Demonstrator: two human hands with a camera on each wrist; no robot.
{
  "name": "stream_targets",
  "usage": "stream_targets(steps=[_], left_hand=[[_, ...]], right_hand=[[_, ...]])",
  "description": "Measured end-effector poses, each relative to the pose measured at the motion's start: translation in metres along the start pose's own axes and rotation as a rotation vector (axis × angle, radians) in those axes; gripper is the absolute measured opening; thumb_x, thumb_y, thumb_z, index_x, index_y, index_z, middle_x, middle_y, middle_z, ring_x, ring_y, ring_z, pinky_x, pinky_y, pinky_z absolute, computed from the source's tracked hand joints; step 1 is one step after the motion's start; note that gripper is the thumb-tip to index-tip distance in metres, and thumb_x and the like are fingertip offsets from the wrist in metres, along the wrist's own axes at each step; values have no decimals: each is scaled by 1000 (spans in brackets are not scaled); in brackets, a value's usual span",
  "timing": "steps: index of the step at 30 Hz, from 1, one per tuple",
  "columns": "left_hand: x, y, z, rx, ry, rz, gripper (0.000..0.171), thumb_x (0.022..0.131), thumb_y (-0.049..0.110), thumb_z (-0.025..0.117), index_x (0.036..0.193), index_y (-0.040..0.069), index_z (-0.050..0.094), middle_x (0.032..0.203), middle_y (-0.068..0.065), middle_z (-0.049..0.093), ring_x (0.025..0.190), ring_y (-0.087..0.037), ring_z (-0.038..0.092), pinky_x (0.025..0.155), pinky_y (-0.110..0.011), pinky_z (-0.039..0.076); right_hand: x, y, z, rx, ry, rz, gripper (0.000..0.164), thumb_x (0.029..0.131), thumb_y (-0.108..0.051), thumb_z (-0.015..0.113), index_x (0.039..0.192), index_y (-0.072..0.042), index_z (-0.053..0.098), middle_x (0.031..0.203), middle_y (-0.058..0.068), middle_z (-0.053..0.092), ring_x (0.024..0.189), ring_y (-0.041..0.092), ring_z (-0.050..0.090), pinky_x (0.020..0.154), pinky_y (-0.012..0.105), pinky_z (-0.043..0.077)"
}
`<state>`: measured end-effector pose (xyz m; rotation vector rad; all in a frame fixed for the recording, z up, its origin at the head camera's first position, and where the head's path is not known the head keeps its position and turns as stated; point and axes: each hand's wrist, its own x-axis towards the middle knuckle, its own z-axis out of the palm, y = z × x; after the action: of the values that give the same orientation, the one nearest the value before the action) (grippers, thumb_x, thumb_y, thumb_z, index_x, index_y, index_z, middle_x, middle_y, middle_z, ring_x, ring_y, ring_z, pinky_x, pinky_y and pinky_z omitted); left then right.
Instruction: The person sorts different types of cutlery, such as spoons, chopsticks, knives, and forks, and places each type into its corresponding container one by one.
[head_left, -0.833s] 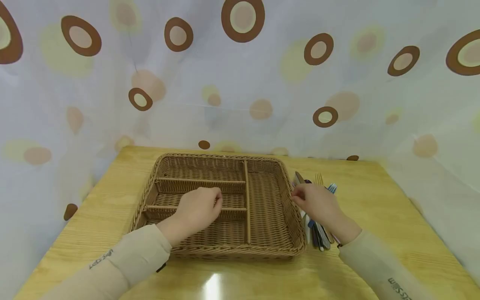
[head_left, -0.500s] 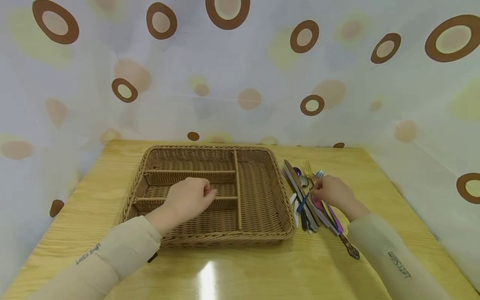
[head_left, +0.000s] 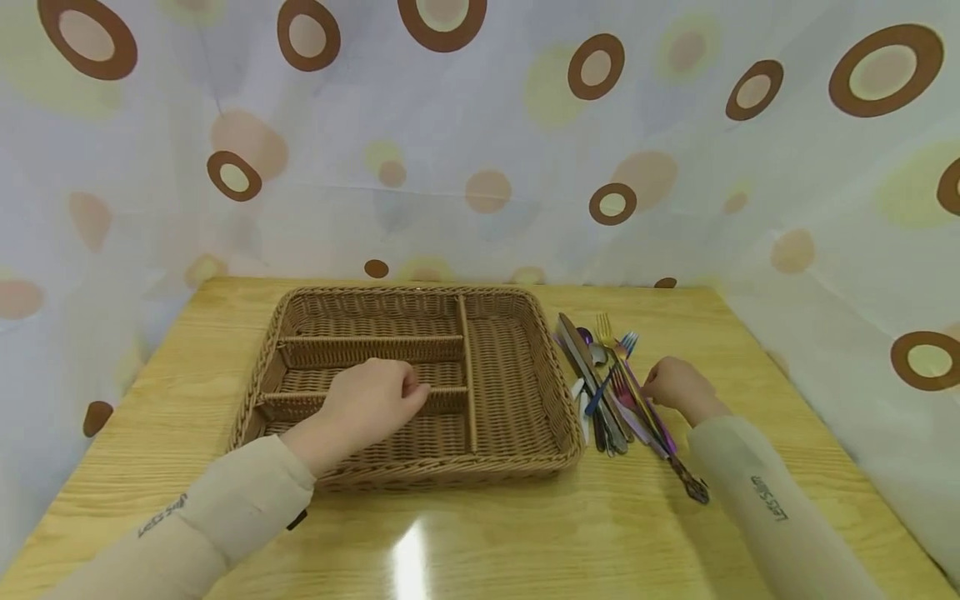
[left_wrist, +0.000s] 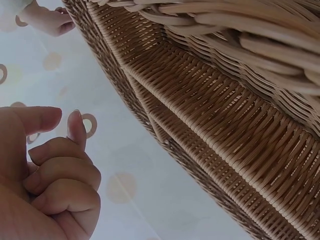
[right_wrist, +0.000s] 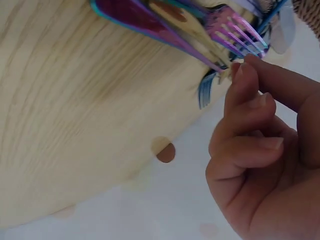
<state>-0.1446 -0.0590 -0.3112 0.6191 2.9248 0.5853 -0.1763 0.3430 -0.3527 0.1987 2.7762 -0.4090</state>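
My left hand [head_left: 367, 400] hovers over the wicker basket [head_left: 517, 462] in the head view and holds nothing. In the left wrist view its thumb and forefinger stand apart, with the other fingers loosely curled. Beside the cutlery pile, my right hand [head_left: 678, 390] has thumb and forefinger tips together and the rest curled. In the right wrist view those fingertips [right_wrist: 242, 72] lie by the neck of a purple-handled utensil [right_wrist: 175, 37]; whether they pinch it I cannot tell. Close by are a pink-purple fork [right_wrist: 235, 27], a blue fork [head_left: 628, 342] and a gold fork [head_left: 603, 327].
The basket has three side-by-side compartments on the left and one long compartment on the right. Between basket and right hand lie knives [head_left: 573, 343], a silver spoon [head_left: 597, 355] and white handles [head_left: 583, 417]. A patterned sheet [head_left: 480, 192] hangs behind the wooden table [head_left: 540, 542].
My right hand has moved from over the cutlery to the right side of the pile, uncovering more utensils. The head view has tilted and shifted slightly; the left hand stays over the basket.
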Motion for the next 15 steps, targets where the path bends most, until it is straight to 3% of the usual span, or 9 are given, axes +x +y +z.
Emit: stream_targets(steps=[7,9,12,15], left_hand=[[0,1,-1,22,-14,-7,39,94,31,53,59,17,44,48,6,35,41,-7,29,39,-20,20],[-2,2,-1,19,-23,-19,39,94,31,53,59,17,44,48,6,35,41,-7,29,39,-21,20],[-4,2,-1,12,-20,-36,39,94,31,54,59,17,44,48,6,34,42,-8,28,40,-21,20],[-7,1,0,2,-8,-49,40,93,32,55,59,16,44,48,6,34,42,-8,28,41,-21,20]], right_hand=[[24,7,9,16,52,24,22,90,-12,52,93,6,65,84,16,68,73,22,62,68,41,50],[31,8,12,27,62,35,21,89,-12,53,78,2,64,76,12,67,66,18,59,62,36,48],[37,7,15,49,92,36,35,90,-14,53,56,-9,48,53,1,50,50,11,43,52,28,39],[39,2,14,32,127,32,39,92,-16,51,54,-14,39,52,0,42,49,12,35,50,26,33]])
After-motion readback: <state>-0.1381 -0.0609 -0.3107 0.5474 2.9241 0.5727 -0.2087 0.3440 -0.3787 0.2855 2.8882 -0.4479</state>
